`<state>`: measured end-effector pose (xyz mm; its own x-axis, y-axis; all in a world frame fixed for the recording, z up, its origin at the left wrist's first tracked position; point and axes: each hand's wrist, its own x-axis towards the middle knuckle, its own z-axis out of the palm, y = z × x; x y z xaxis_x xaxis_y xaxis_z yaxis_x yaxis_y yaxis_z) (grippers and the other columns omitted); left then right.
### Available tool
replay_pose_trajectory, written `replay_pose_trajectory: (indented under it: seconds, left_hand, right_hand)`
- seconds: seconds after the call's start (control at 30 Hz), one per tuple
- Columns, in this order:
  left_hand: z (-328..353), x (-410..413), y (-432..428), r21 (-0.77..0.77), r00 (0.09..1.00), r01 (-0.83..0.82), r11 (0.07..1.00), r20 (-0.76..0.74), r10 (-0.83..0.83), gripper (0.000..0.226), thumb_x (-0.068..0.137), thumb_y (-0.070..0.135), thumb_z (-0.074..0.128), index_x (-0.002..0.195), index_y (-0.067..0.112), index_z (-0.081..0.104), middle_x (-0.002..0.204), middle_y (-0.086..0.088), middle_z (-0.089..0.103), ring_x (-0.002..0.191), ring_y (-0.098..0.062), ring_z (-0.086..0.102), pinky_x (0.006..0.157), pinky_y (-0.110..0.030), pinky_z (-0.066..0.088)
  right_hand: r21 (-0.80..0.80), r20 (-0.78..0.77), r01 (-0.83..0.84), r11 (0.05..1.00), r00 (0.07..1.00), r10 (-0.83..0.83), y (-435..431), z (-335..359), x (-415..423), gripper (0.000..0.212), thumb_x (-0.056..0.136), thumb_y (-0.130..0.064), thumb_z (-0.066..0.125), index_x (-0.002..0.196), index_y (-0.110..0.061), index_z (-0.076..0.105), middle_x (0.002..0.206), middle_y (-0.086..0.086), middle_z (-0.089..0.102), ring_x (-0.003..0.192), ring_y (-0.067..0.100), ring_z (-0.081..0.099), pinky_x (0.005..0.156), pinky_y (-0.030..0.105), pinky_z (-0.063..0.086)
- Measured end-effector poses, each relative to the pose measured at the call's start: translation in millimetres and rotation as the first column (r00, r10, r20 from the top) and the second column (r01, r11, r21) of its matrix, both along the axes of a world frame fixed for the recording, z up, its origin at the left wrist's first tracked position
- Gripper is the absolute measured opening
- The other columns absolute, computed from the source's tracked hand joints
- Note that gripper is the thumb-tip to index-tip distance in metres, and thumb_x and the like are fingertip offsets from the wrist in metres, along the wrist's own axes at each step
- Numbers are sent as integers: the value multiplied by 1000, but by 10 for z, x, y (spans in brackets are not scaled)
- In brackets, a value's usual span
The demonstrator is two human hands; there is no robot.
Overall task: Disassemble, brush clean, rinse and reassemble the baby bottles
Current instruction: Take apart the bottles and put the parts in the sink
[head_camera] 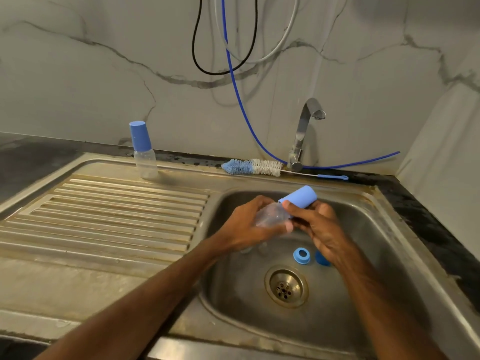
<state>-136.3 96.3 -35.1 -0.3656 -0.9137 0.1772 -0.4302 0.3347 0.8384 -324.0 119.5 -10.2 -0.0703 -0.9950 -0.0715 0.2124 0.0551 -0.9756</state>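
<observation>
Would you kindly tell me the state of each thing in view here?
Held bottle: capped, tilted over the basin.
Left hand: grips the bottle's body.
Right hand: grips the blue cap.
Second bottle: capped, upright on the drainboard.
Brush: lying behind the basin, untouched.
Tap: no water running.
Blue ring: loose in the basin.
Blue piece: in the basin, partly hidden.

Our left hand (244, 226) covers much of the clear bottle (272, 215); our right hand (320, 227) hides where the blue cap (298, 197) meets it. On the basin (363, 229) floor, a dark blue piece (320, 258) sits half behind our right wrist, unidentifiable. The blue hose (224, 22) runs off the top edge.
</observation>
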Motion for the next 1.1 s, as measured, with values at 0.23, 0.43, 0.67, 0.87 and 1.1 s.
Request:
replay_pose_trajectory:
  seconds: [0.23, 0.43, 0.67, 0.87, 1.1]
  left_hand:
    - [-46, 30, -27, -226, 999, -20, 974, 29, 27, 66, 75, 52, 86, 128, 26, 57, 115, 10, 67, 96, -4, 66, 77, -15, 53]
    - [-59, -46, -29, -317, 994, -45, 947, 81, 74, 72, 80, 61, 76, 136, 21, 53, 123, 5, 67, 103, -8, 65, 88, -28, 56]
    - [48, -93, -16, -247, 999, 47, 968, -6, -50, 29, 94, 41, 72, 106, 14, 71, 85, 10, 69, 72, -1, 62, 66, -12, 45]
    - [134, -1, 46, 284, 912, 329, 901, -341, -225, 26, 105, 27, 54, 103, 9, 72, 104, -12, 76, 80, -19, 72, 72, -28, 59]
    - [-71, -98, -54, 136, 987, 93, 986, -146, -73, 31, 90, 40, 75, 112, 17, 69, 104, -1, 74, 94, -20, 72, 89, -46, 61]
  right_hand:
    - [-38, -35, 82, 996, 996, -83, -12, 13, -71, 48, 65, -28, 81, 109, -15, 66, 97, 5, 78, 89, 19, 76, 74, 26, 60]
    - [-42, -249, 36, 998, 967, -45, 30, -39, 49, 40, 75, -23, 86, 110, -11, 71, 96, 6, 79, 87, 19, 76, 74, 26, 61]
    - [9, -252, -12, 1000, 968, 14, 46, 19, -3, 50, 65, -38, 84, 100, -4, 74, 90, 14, 77, 80, 22, 68, 82, 36, 57]
    - [-31, 255, 154, 988, 957, -141, -15, 164, -401, 20, 84, -18, 71, 102, -9, 69, 88, 3, 70, 77, 13, 60, 69, 26, 46]
    - [192, -687, 210, 959, 726, -21, 39, -130, -938, 46, 72, 16, 78, 112, -2, 66, 95, 19, 68, 69, 20, 65, 56, 25, 58]
